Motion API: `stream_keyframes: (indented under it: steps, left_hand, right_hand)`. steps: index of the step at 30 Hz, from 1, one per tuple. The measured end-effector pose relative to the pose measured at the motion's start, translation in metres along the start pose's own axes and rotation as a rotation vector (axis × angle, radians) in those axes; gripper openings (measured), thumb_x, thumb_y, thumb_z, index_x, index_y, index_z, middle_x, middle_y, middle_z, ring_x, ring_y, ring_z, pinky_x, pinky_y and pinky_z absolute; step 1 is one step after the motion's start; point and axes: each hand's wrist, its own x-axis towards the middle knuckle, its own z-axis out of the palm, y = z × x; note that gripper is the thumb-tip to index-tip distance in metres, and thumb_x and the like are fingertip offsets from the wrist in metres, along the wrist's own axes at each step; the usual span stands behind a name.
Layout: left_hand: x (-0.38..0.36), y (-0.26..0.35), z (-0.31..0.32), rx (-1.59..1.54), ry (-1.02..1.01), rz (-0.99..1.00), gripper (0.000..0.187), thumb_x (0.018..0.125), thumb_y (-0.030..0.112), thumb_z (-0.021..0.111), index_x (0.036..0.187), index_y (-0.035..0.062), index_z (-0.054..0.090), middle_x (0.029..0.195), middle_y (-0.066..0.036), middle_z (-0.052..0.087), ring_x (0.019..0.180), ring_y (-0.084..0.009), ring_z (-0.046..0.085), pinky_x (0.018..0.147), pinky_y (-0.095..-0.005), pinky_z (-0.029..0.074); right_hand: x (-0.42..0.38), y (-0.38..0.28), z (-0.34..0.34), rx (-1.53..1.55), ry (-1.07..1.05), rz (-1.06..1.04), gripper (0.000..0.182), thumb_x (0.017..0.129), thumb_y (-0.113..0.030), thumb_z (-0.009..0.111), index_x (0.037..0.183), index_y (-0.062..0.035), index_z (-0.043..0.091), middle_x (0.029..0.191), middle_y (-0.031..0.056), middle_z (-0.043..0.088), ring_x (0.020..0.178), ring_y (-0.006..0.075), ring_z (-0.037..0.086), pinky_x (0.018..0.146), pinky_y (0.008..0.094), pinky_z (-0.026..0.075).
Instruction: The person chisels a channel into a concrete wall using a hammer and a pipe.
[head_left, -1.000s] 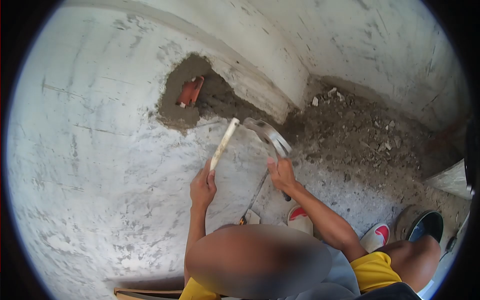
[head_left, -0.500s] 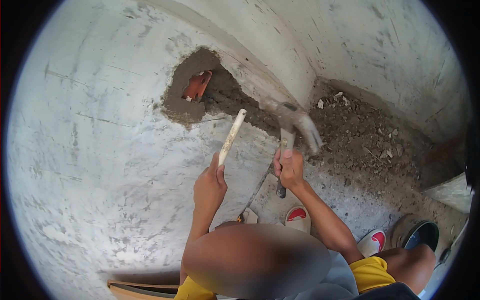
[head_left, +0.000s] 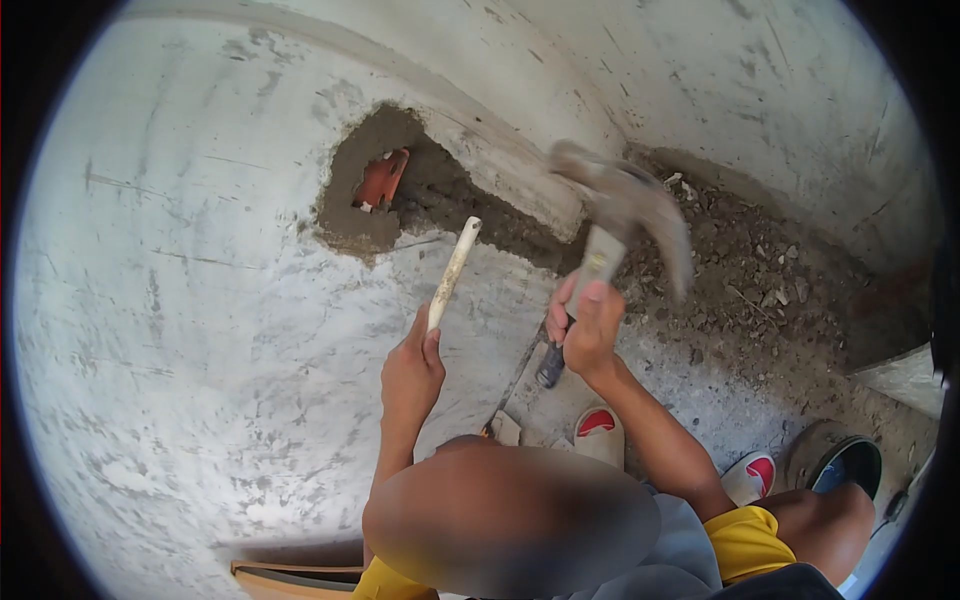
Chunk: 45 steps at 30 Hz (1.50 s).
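Note:
My left hand point(head_left: 412, 366) is closed around a slim off-white stick point(head_left: 456, 272), which looks like a tool handle with a small hole near its top. It points up the wall, just below a rough hole whose rim is grey mortar point(head_left: 347, 226). Inside that hole sits an orange-red box point(head_left: 381, 180) with broken edges. My right hand point(head_left: 594, 328) grips a claw hammer point(head_left: 618, 205) by its pale shaft, the dark butt showing below the fist. The hammer's head is raised and smeared by motion, right of the stick and apart from it.
Rubble and loose soil point(head_left: 750, 260) lie in the corner on the right. Two shoes with red patches point(head_left: 597, 421) stand below my right arm, beside a dark round bucket point(head_left: 845, 467). A thin dark rod point(head_left: 515, 382) leans near the wall's foot. A blurred patch covers the lower middle.
My right hand has turned and the hammer head has swung up and right, away from the stick. The left hand keeps its hold, and the view has shifted slightly.

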Motion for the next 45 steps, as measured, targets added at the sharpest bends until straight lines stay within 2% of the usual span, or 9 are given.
stream_keyframes:
  steps: [2,7,15,18,27,31,38,42,45]
  left_hand:
    - [0.003,-0.006,0.004,0.038,0.044,0.054,0.04,0.101,0.022,0.048,0.14,0.0137,0.053,0.074,-0.023,0.065,0.067,-0.0435,0.064,0.059,-0.0523,0.047]
    - [0.009,-0.005,0.044,-0.176,-0.1,0.125,0.04,0.102,0.021,0.046,0.139,0.0081,0.053,0.075,-0.022,0.067,0.064,-0.0385,0.066,0.054,-0.0492,0.048]
    - [0.003,-0.027,0.018,0.001,0.097,0.083,0.041,0.1,0.024,0.051,0.141,0.0206,0.052,0.089,-0.02,0.068,0.079,-0.0428,0.065,0.069,-0.05,0.05]
    - [0.004,-0.021,0.017,-0.003,0.05,0.058,0.041,0.1,0.023,0.051,0.141,0.0211,0.053,0.09,-0.02,0.069,0.079,-0.0424,0.065,0.067,-0.05,0.05]
    - [0.006,-0.027,0.015,0.013,0.058,0.033,0.041,0.099,0.023,0.052,0.141,0.0216,0.053,0.089,-0.019,0.068,0.079,-0.0417,0.065,0.068,-0.0506,0.05]
    - [0.012,-0.028,0.022,0.028,0.048,0.059,0.042,0.099,0.024,0.052,0.141,0.0232,0.053,0.086,-0.02,0.068,0.078,-0.042,0.065,0.068,-0.0507,0.05]
    - [0.007,-0.029,0.026,0.021,0.101,0.068,0.042,0.1,0.021,0.049,0.142,0.0193,0.052,0.075,-0.023,0.063,0.071,-0.0437,0.062,0.064,-0.049,0.047]
    - [0.015,-0.045,0.039,0.042,0.088,0.111,0.042,0.099,0.023,0.051,0.141,0.0224,0.052,0.087,-0.019,0.068,0.078,-0.0403,0.065,0.068,-0.0489,0.05]
    - [0.022,-0.069,0.06,-0.019,0.159,0.239,0.042,0.099,0.021,0.052,0.141,0.02,0.053,0.09,-0.018,0.068,0.079,-0.0393,0.065,0.068,-0.0483,0.05]
  right_hand:
    - [-0.005,0.009,0.013,0.266,0.091,-0.103,0.052,0.103,-0.048,0.045,0.076,-0.0037,0.048,0.063,0.0042,0.045,0.045,0.0156,0.04,0.046,0.0311,0.04]
    - [-0.016,0.04,-0.099,-0.755,0.035,-0.071,0.046,0.1,-0.036,0.05,0.068,-0.0031,0.05,0.057,0.0091,0.048,0.05,0.0187,0.05,0.049,0.0364,0.041]
    - [-0.01,0.038,0.007,0.2,0.023,-0.067,0.047,0.101,-0.041,0.048,0.073,-0.0035,0.05,0.062,0.0046,0.049,0.048,0.0186,0.046,0.049,0.034,0.042]
    - [0.01,0.057,-0.009,-0.644,-0.163,0.135,0.061,0.103,-0.051,0.042,0.085,0.0065,0.053,0.063,0.0241,0.046,0.057,0.0377,0.053,0.059,0.043,0.043]
    - [-0.007,0.036,0.011,0.235,0.074,-0.193,0.051,0.1,-0.048,0.046,0.071,-0.0062,0.054,0.059,0.005,0.051,0.049,0.0132,0.049,0.045,0.0261,0.039]
    - [0.014,0.072,-0.017,-0.696,-0.11,0.058,0.064,0.101,-0.054,0.042,0.08,0.0047,0.056,0.062,0.0167,0.049,0.062,0.0257,0.058,0.058,0.0412,0.043]
    - [-0.004,0.036,-0.007,-0.005,-0.012,-0.172,0.055,0.102,-0.047,0.046,0.074,0.0002,0.052,0.057,0.0078,0.047,0.055,0.0208,0.052,0.055,0.0408,0.042]
    - [0.008,0.081,-0.018,-0.522,-0.086,-0.131,0.06,0.101,-0.055,0.044,0.075,-0.0017,0.052,0.058,0.0041,0.048,0.055,0.0167,0.048,0.053,0.0362,0.041]
    - [0.011,0.084,-0.04,-0.607,-0.128,0.194,0.065,0.101,-0.057,0.039,0.089,0.0048,0.058,0.07,0.0249,0.053,0.063,0.0414,0.049,0.065,0.0466,0.043]
